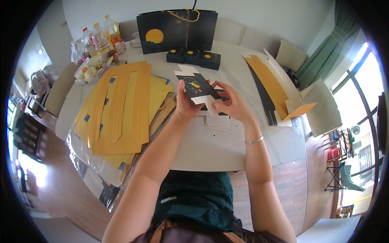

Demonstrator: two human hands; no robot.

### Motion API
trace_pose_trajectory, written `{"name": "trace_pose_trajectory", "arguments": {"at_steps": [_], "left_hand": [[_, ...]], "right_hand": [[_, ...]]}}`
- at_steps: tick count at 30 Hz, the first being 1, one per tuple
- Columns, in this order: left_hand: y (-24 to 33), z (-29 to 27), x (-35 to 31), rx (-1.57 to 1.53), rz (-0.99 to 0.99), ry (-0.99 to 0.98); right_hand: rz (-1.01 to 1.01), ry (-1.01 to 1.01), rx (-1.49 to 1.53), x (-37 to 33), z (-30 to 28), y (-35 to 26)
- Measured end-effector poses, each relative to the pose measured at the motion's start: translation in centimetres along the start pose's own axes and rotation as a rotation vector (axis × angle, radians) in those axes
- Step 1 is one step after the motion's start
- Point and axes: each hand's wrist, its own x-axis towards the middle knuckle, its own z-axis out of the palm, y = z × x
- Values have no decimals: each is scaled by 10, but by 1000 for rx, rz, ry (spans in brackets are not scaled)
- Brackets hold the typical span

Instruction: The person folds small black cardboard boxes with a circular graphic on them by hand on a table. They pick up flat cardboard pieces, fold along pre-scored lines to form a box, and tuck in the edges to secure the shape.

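Above the middle of the table I hold a small black folding carton tilted, with a round yellow picture on its face and white flaps standing out at both ends. My left hand is closed round its left side, thumb along the edge. At the near right end, my right hand pinches a white flap with bent fingers and thumb. Below the carton lies a pile of flat white card pieces, partly covered by my hands. Dark pieces behind my right fingers are mostly hidden.
Small black boxes stand before a large black gift bag. Gold die-cut cardboard and clear plastic wrap cover the left side. A gold-and-black folded sheet lies right. Bottles stand far left; chairs surround the table.
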Motion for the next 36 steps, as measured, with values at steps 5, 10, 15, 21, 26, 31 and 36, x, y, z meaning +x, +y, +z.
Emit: {"name": "trace_pose_trajectory", "arguments": {"at_steps": [5, 10, 15, 21, 26, 31, 36], "left_hand": [[-1, 0, 0, 43, 16, 13], [-3, -2, 1, 6, 0, 53], [-7, -7, 1, 100, -2, 8], [-13, -14, 2, 98, 14, 42], [-12, -12, 2, 68, -5, 52], [-15, 6, -4, 73, 18, 115], [-6, 16, -3, 19, 36, -5]], "right_hand": [[-147, 99, -266, 1, 1, 2], [-323, 257, -562, 2, 9, -2], [-395, 389, -639, 2, 20, -4], [-528, 280, -598, 1, 11, -5], [-634, 301, -797, -2, 8, -13], [-718, 404, -883, -4, 5, -20], [-627, 332, -637, -1, -5, -10]]}}
